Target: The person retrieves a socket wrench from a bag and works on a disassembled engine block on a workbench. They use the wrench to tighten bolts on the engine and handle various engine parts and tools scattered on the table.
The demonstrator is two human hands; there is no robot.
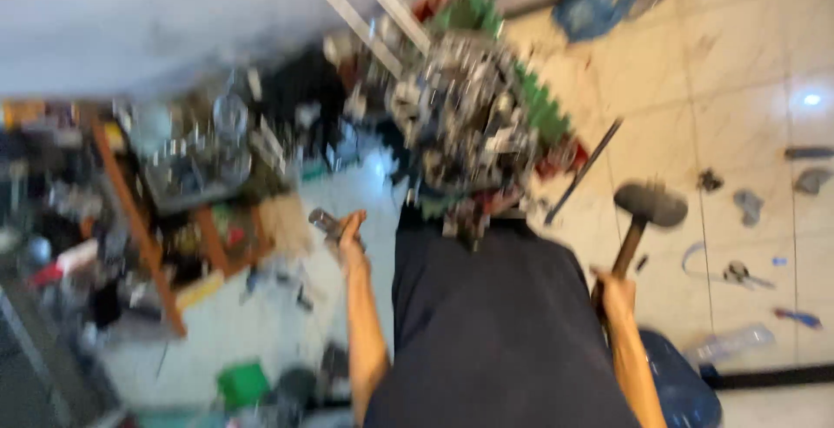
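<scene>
A wooden-handled hammer with a dark rounded head (647, 211) was gripped in the closed right hand (615, 293), right of the grey metal engine block (465, 119). A small dark metal part (323, 219) was clasped in the left hand (349, 230), left of the block.

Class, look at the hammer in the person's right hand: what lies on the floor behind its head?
Beyond the hammer, pale floor tiles hold small blurred tools. The right hand covers the handle's lower end.
</scene>
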